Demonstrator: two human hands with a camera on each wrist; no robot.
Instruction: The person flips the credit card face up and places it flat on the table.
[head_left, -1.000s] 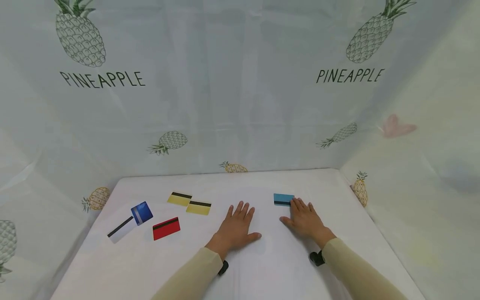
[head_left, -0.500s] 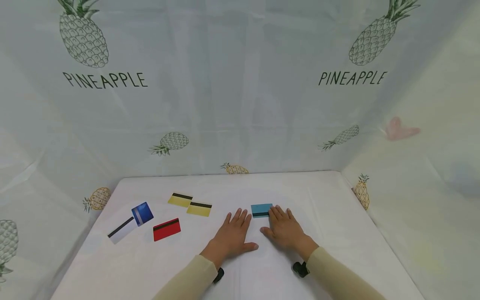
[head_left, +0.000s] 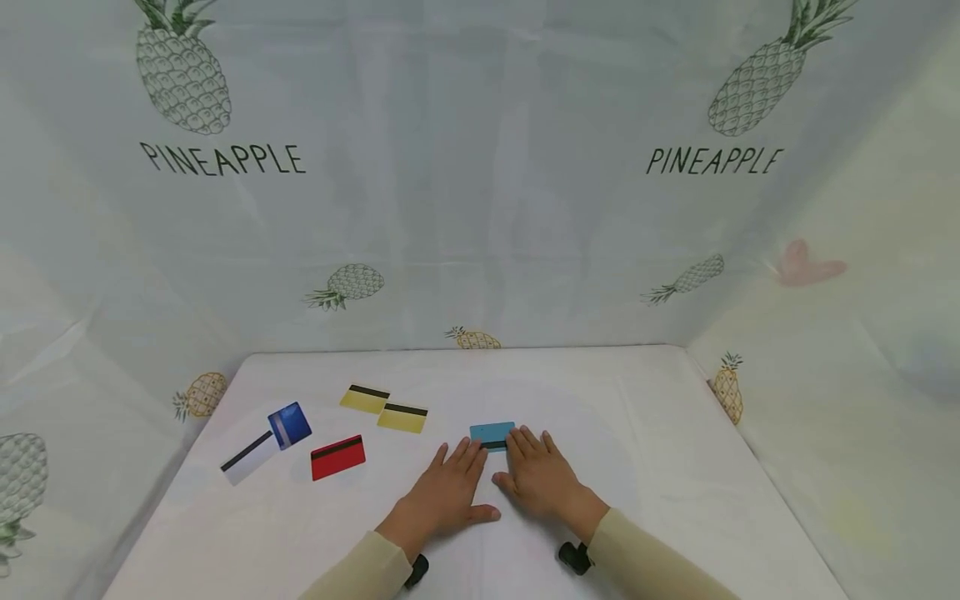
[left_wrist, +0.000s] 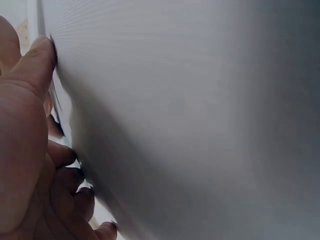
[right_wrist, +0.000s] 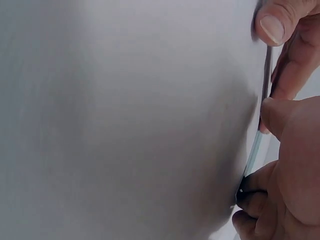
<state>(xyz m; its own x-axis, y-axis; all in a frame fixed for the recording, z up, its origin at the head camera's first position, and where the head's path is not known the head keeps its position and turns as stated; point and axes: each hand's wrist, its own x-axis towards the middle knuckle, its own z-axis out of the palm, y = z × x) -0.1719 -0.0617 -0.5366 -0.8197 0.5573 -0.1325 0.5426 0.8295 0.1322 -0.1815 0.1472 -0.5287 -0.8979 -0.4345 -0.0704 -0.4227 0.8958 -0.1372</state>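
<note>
A blue card (head_left: 492, 432) with a dark stripe lies flat on the white-covered table, between the fingertips of both hands. My right hand (head_left: 542, 477) has straight fingers resting on the card's right end. At the card's lower left corner, the fingertips of my left hand (head_left: 442, 492) touch or nearly touch it; its fingers lie extended and the thumb points right. Seen from the right wrist, the card (right_wrist: 254, 150) shows edge-on as a thin pale-blue strip beside the right hand (right_wrist: 300, 155). In the left wrist view, the left hand (left_wrist: 25, 150) is against the white surface.
Left of the hands lie two yellow cards, one farther back (head_left: 365, 398) and one nearer (head_left: 402, 418). A red card (head_left: 338, 457) is closer in. Farther left, a dark-blue card (head_left: 289, 426) touches a white card (head_left: 248, 458). A pineapple-printed cloth (head_left: 465, 208) rises behind the table.
The right hand has slid the blue card leftward and slightly nearer, up to the left hand's fingertips. The left hand has shifted a little left and nearer. The other cards have stayed in place.
</note>
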